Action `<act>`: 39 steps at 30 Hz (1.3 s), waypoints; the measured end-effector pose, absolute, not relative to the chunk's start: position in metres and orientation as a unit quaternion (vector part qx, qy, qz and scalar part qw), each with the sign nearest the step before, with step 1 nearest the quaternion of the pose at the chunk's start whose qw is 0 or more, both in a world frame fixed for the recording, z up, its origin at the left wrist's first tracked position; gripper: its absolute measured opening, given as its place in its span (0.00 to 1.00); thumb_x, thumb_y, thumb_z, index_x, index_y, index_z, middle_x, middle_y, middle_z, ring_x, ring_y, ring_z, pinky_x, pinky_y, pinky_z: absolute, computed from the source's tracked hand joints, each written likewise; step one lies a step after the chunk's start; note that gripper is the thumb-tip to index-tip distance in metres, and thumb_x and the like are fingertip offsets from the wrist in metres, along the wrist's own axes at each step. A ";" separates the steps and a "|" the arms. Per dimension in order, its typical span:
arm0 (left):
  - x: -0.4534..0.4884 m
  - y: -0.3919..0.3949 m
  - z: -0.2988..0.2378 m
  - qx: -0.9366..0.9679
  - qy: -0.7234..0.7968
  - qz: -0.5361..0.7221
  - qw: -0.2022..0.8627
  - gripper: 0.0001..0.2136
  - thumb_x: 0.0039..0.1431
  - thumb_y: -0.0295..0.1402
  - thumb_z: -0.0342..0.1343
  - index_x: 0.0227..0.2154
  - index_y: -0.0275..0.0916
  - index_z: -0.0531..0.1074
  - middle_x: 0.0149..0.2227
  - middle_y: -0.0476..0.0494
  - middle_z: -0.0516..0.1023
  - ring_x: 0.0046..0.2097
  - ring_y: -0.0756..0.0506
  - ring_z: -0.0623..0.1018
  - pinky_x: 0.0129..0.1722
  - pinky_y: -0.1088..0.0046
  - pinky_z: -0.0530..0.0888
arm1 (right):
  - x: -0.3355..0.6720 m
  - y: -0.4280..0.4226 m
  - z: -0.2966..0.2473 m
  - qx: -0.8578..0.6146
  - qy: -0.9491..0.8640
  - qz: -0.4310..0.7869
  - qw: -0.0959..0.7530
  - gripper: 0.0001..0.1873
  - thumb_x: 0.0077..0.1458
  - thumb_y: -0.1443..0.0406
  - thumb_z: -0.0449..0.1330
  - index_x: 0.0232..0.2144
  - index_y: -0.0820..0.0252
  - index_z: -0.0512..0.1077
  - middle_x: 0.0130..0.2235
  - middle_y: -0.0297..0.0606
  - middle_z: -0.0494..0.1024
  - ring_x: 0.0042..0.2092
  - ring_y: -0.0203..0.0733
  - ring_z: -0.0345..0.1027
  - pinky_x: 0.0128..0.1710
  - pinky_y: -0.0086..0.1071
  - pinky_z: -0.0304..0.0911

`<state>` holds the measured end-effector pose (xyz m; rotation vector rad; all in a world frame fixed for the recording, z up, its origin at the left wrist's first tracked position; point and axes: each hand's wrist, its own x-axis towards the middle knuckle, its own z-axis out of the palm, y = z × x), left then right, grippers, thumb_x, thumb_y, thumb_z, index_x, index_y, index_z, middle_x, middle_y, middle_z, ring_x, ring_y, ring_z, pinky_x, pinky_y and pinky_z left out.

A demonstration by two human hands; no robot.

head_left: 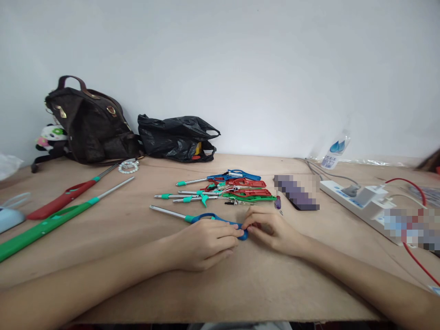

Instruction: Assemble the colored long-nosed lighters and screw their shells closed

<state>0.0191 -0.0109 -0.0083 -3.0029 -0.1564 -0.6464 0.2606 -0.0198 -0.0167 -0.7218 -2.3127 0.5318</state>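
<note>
A blue long-necked lighter (192, 217) lies on the wooden table (137, 266), its metal tube pointing left. My left hand (202, 243) rests over its blue handle with the fingers curled on it. My right hand (271, 231) pinches the handle's right end, fingers closed. Just behind lies a pile of several more lighters (233, 188) in blue, red and green. A small purple screwdriver (277, 202) lies right of the pile, near my right hand.
A long red lighter (65, 199) and a long green lighter (48, 224) lie at the left. A brown handbag (89, 123) and a black plastic bag (175, 137) stand by the wall. A white power strip (357, 199) with cables and a plastic bottle (335, 151) are at the right.
</note>
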 end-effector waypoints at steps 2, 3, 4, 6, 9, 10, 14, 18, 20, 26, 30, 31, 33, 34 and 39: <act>0.019 -0.011 -0.008 -0.976 -0.046 -0.212 0.033 0.10 0.66 0.26 0.45 0.41 0.33 0.72 0.50 0.34 0.78 0.52 0.41 0.77 0.52 0.66 0.75 | 0.261 -0.020 -0.017 -0.281 -0.878 0.208 0.327 0.09 0.61 0.72 0.52 0.35 0.59 0.73 0.34 0.38 0.74 0.34 0.38 0.67 0.34 0.30 0.63; 0.019 -0.010 -0.008 -0.976 -0.045 -0.213 0.032 0.10 0.66 0.26 0.45 0.41 0.33 0.72 0.50 0.34 0.78 0.52 0.41 0.77 0.52 0.66 0.75 | 0.261 -0.020 -0.017 -0.283 -0.877 0.207 0.328 0.10 0.60 0.72 0.52 0.35 0.59 0.73 0.34 0.38 0.74 0.34 0.38 0.67 0.33 0.30 0.63; 0.019 -0.010 -0.008 -0.975 -0.044 -0.213 0.032 0.10 0.66 0.26 0.45 0.41 0.32 0.72 0.50 0.34 0.78 0.52 0.41 0.77 0.52 0.66 0.75 | 0.261 -0.020 -0.017 -0.282 -0.877 0.206 0.329 0.10 0.60 0.73 0.52 0.35 0.59 0.73 0.33 0.38 0.74 0.34 0.37 0.66 0.33 0.30 0.62; 0.019 -0.010 -0.009 -0.975 -0.045 -0.214 0.032 0.10 0.66 0.27 0.45 0.41 0.33 0.72 0.50 0.34 0.78 0.52 0.41 0.77 0.52 0.66 0.75 | 0.262 -0.020 -0.017 -0.278 -0.878 0.208 0.330 0.10 0.59 0.73 0.53 0.35 0.60 0.73 0.33 0.38 0.74 0.34 0.37 0.66 0.33 0.30 0.62; 0.019 -0.010 -0.010 -0.975 -0.047 -0.215 0.031 0.10 0.66 0.26 0.45 0.41 0.34 0.72 0.50 0.35 0.78 0.52 0.42 0.77 0.52 0.66 0.74 | 0.262 -0.021 -0.017 -0.280 -0.874 0.223 0.329 0.10 0.59 0.73 0.53 0.36 0.61 0.74 0.34 0.39 0.74 0.34 0.38 0.66 0.34 0.30 0.62; 0.019 -0.010 -0.010 -0.975 -0.047 -0.215 0.030 0.10 0.66 0.26 0.45 0.41 0.34 0.72 0.50 0.36 0.78 0.52 0.42 0.77 0.52 0.66 0.74 | 0.262 -0.021 -0.016 -0.286 -0.871 0.230 0.327 0.10 0.59 0.72 0.53 0.36 0.61 0.74 0.34 0.39 0.74 0.34 0.38 0.66 0.34 0.30 0.62; 0.019 -0.011 -0.009 -0.974 -0.047 -0.219 0.027 0.10 0.65 0.26 0.45 0.41 0.34 0.72 0.49 0.37 0.78 0.52 0.42 0.77 0.52 0.67 0.75 | 0.262 -0.021 -0.015 -0.307 -0.862 0.253 0.315 0.10 0.61 0.70 0.53 0.35 0.62 0.75 0.33 0.40 0.73 0.35 0.39 0.67 0.34 0.31 0.62; 0.019 -0.011 -0.008 -0.974 -0.048 -0.220 0.021 0.10 0.65 0.26 0.46 0.41 0.34 0.72 0.49 0.37 0.78 0.52 0.42 0.77 0.51 0.67 0.75 | 0.263 -0.020 -0.015 -0.321 -0.853 0.273 0.308 0.11 0.62 0.68 0.52 0.36 0.62 0.75 0.34 0.41 0.75 0.35 0.40 0.68 0.35 0.33 0.63; 0.019 -0.011 -0.007 -0.974 -0.049 -0.220 0.022 0.10 0.65 0.26 0.45 0.42 0.34 0.72 0.49 0.36 0.78 0.52 0.42 0.77 0.51 0.67 0.75 | 0.263 -0.020 -0.016 -0.331 -0.850 0.275 0.305 0.11 0.62 0.68 0.53 0.36 0.62 0.75 0.34 0.41 0.75 0.35 0.40 0.68 0.35 0.33 0.63; 0.018 -0.010 -0.009 -0.975 -0.047 -0.214 0.019 0.10 0.65 0.26 0.46 0.42 0.34 0.72 0.49 0.36 0.78 0.52 0.42 0.77 0.52 0.67 0.75 | 0.264 -0.019 -0.018 -0.306 -0.862 0.266 0.303 0.12 0.62 0.67 0.52 0.38 0.61 0.76 0.35 0.41 0.75 0.36 0.40 0.69 0.36 0.33 0.64; 0.018 -0.010 -0.010 -0.976 -0.054 -0.210 0.017 0.10 0.66 0.27 0.45 0.42 0.35 0.72 0.50 0.36 0.78 0.52 0.42 0.77 0.52 0.67 0.75 | 0.265 -0.017 -0.019 -0.316 -0.864 0.244 0.308 0.11 0.62 0.65 0.54 0.42 0.59 0.75 0.36 0.40 0.76 0.35 0.39 0.69 0.33 0.31 0.64; 0.018 -0.010 -0.010 -0.976 -0.054 -0.210 0.017 0.10 0.66 0.27 0.45 0.42 0.35 0.72 0.50 0.35 0.78 0.52 0.42 0.77 0.52 0.67 0.75 | 0.266 -0.016 -0.018 -0.327 -0.862 0.227 0.313 0.11 0.62 0.65 0.53 0.42 0.59 0.75 0.35 0.40 0.76 0.35 0.39 0.69 0.33 0.31 0.63; 0.018 -0.009 -0.010 -0.976 -0.053 -0.210 0.016 0.10 0.65 0.26 0.46 0.42 0.35 0.72 0.50 0.35 0.78 0.53 0.42 0.77 0.51 0.67 0.75 | 0.271 -0.013 -0.016 -0.370 -0.854 0.170 0.323 0.11 0.62 0.65 0.52 0.38 0.59 0.74 0.34 0.39 0.76 0.33 0.39 0.68 0.31 0.30 0.62; 0.018 -0.009 -0.010 -0.976 -0.051 -0.212 0.016 0.10 0.65 0.26 0.46 0.42 0.35 0.72 0.50 0.36 0.78 0.52 0.42 0.77 0.51 0.67 0.75 | 0.276 -0.010 -0.014 -0.405 -0.846 0.129 0.322 0.10 0.62 0.65 0.51 0.36 0.60 0.72 0.32 0.38 0.75 0.32 0.39 0.68 0.30 0.30 0.60; 0.018 -0.008 -0.011 -0.975 -0.046 -0.218 0.024 0.10 0.65 0.26 0.46 0.42 0.34 0.71 0.50 0.37 0.78 0.51 0.42 0.77 0.51 0.66 0.75 | 0.307 0.009 -0.007 -0.641 -0.745 -0.081 0.165 0.15 0.60 0.57 0.53 0.44 0.61 0.67 0.27 0.39 0.75 0.30 0.47 0.70 0.26 0.31 0.51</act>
